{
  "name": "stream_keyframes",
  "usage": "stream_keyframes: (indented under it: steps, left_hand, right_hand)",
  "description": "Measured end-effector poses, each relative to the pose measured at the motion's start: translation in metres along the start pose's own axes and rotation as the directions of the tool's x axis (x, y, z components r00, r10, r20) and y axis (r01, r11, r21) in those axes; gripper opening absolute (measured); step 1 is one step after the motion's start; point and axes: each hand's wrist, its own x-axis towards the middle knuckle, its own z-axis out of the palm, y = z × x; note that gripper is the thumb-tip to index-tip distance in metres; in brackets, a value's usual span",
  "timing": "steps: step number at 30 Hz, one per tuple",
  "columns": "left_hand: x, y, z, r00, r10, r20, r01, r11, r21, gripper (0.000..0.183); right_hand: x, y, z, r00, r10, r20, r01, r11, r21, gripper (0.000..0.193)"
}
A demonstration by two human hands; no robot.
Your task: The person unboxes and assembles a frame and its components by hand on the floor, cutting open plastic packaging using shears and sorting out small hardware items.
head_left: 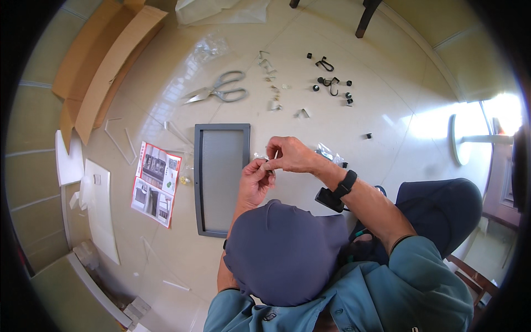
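My left hand (pixel 255 181) and my right hand (pixel 294 154) meet just right of a dark grey rectangular frame (pixel 199 182) with a mesh panel, which lies on the floor. The fingers of both hands are pinched together. Between them is something small and partly dark, mostly hidden by the fingers, so I cannot tell its kind. A transparent plastic bag (pixel 330 153) lies right of my right hand, partly behind it. On my right wrist is a black strap (pixel 347 183) with a dark box-like device (pixel 329 200).
Large grey-handled scissors (pixel 225 88) lie beyond the frame. Metal clips (pixel 267 69), black hooks (pixel 332 86) and small black caps (pixel 369 136) are scattered at far right. A printed leaflet (pixel 156 182), white strips (pixel 119 141) and a cardboard box (pixel 108 66) are on the left.
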Motion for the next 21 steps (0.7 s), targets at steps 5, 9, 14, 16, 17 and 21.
stream_keyframes:
  steps: [5,9,14,16,17,21]
  left_hand:
    - [-0.002,-0.015,-0.012,0.997,-0.067,-0.049,0.062,0.994,-0.095,0.012]
    - [-0.007,-0.030,-0.020,0.989,-0.091,-0.115,0.065,0.975,-0.212,0.010]
    - [0.002,-0.041,-0.001,0.927,-0.064,-0.370,0.177,0.944,0.279,0.008]
    - [0.010,-0.038,0.017,0.902,0.048,-0.430,0.292,0.665,0.687,0.007]
    - [0.014,-0.042,0.018,0.903,0.049,-0.427,0.290,0.664,0.689,0.007]
    - [0.027,-0.050,0.013,0.948,0.317,-0.005,-0.073,0.232,0.970,0.007]
  right_hand:
    - [-0.002,0.020,0.018,0.871,-0.465,-0.156,0.431,0.878,-0.208,0.011]
    - [-0.003,0.032,0.029,0.803,-0.570,-0.172,0.494,0.800,-0.341,0.010]
    - [0.005,0.040,-0.008,0.957,0.018,-0.291,0.069,0.956,0.284,0.015]
    - [0.010,0.051,-0.037,0.899,-0.006,-0.439,0.062,0.992,0.112,0.016]
    - [0.013,0.060,-0.051,0.844,-0.083,-0.531,0.060,0.996,-0.060,0.015]
    - [0.018,0.066,-0.087,0.751,-0.324,-0.575,0.076,0.908,-0.412,0.016]
